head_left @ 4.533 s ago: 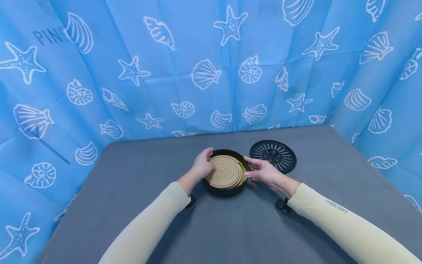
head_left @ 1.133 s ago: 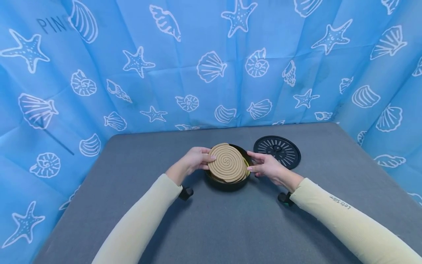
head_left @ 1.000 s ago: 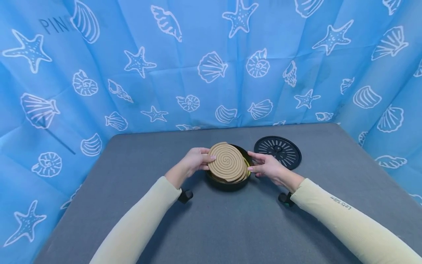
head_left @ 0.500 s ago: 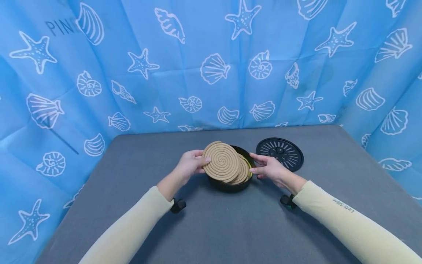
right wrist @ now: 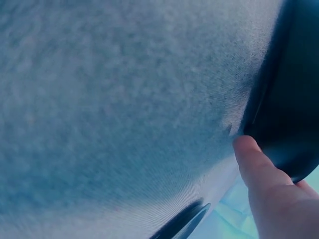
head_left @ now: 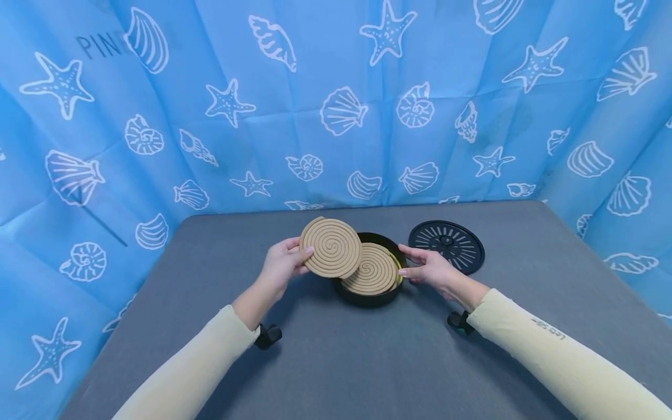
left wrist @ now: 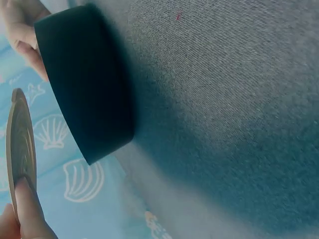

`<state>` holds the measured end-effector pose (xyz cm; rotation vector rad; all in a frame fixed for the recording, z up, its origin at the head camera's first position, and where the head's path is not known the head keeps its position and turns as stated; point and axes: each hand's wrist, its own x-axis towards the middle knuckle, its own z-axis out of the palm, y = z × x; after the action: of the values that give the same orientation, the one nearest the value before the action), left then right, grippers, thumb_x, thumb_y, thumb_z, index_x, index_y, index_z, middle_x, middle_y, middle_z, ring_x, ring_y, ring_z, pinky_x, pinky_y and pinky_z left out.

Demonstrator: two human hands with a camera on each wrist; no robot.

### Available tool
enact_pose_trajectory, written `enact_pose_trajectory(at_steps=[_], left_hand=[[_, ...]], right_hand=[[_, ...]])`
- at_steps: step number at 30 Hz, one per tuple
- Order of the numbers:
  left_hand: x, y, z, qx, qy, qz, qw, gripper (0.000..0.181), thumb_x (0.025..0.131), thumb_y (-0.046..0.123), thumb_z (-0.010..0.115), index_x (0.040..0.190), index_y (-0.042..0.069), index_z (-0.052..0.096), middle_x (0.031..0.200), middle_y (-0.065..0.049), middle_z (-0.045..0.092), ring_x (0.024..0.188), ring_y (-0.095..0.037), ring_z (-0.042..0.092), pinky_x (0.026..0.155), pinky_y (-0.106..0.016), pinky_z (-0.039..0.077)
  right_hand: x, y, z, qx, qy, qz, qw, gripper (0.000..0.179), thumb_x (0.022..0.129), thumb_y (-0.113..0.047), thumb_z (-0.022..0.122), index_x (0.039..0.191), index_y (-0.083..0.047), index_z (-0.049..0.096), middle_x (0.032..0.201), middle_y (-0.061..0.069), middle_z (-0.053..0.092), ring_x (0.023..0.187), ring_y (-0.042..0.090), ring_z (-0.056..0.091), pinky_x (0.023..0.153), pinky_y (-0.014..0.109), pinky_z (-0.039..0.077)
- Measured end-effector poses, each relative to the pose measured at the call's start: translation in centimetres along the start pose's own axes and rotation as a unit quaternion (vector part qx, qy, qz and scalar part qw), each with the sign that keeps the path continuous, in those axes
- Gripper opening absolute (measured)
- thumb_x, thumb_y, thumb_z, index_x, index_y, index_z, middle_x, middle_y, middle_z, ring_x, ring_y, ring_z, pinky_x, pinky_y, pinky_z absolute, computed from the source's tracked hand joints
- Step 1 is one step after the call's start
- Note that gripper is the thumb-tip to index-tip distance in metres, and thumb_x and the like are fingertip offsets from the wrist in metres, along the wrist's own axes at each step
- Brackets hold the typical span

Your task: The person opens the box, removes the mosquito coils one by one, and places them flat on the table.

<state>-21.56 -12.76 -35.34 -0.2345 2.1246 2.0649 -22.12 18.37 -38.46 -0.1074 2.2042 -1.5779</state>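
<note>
Black tin (head_left: 367,300) holds tan coil (head_left: 374,271); left hand (head_left: 280,263) pinches a second coil (head_left: 332,248); right hand (head_left: 433,271) grips the tin's rim; curtain (head_left: 388,131) lettering reads "PIN".

Bright, even light across the head view, and the blue curtain (head_left: 294,134) positively glows! Soft shadows pool on the table (head_left: 336,373) beneath the pale sleeves (head_left: 191,364), while the wide lens splays everything toward the corners. Over to the left wrist: dimmer, a teal cast, the black tin (left wrist: 84,84) sinking to near-black, a broad shadow spreading beside it, the curtain washed out. And the right wrist goes bluer and hazier, the weave blurring, fine ripple lines shimmering near the lid (right wrist: 184,221).
</note>
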Motion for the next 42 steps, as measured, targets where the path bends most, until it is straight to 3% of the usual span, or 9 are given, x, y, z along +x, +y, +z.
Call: enact_pose_trajectory(at_steps=[19, 30, 42], left_hand=[[0.5, 0.6, -3.2, -0.035, 0.033, 0.044, 0.9979, 0.041, 0.100, 0.006, 0.054, 0.137, -0.007, 0.044, 0.120, -0.021, 0.064, 0.076, -0.003, 0.067, 0.066, -0.017, 0.055], [2.3, 0.4, -3.6, -0.052, 0.071, 0.035, 0.9955, 0.042, 0.101, 0.007, 0.051, 0.141, -0.004, 0.042, 0.130, -0.023, 0.057, 0.076, 0.000, 0.065, 0.070, -0.016, 0.054], [4.9, -1.0, -4.1, -0.033, 0.074, 0.014, 0.9966, 0.043, 0.102, 0.009, 0.050, 0.142, -0.005, 0.041, 0.128, -0.023, 0.057, 0.076, 0.000, 0.064, 0.071, -0.016, 0.054]], right_hand=[[0.0, 0.1, -0.2, 0.007, 0.008, 0.013, 0.9999, 0.069, 0.096, -0.012, 0.062, 0.154, -0.006, 0.024, 0.158, 0.021, 0.018, 0.143, 0.040, 0.020, 0.106, 0.052, 0.038], [0.0, 0.0, -0.2, 0.006, 0.008, 0.008, 0.9999, 0.068, 0.097, -0.011, 0.060, 0.154, -0.005, 0.024, 0.157, 0.022, 0.018, 0.142, 0.041, 0.020, 0.105, 0.051, 0.039], [0.1, 0.1, 0.1, 0.012, -0.001, -0.001, 0.9999, 0.068, 0.096, -0.010, 0.060, 0.153, -0.003, 0.025, 0.157, 0.023, 0.019, 0.141, 0.041, 0.023, 0.104, 0.049, 0.041]])
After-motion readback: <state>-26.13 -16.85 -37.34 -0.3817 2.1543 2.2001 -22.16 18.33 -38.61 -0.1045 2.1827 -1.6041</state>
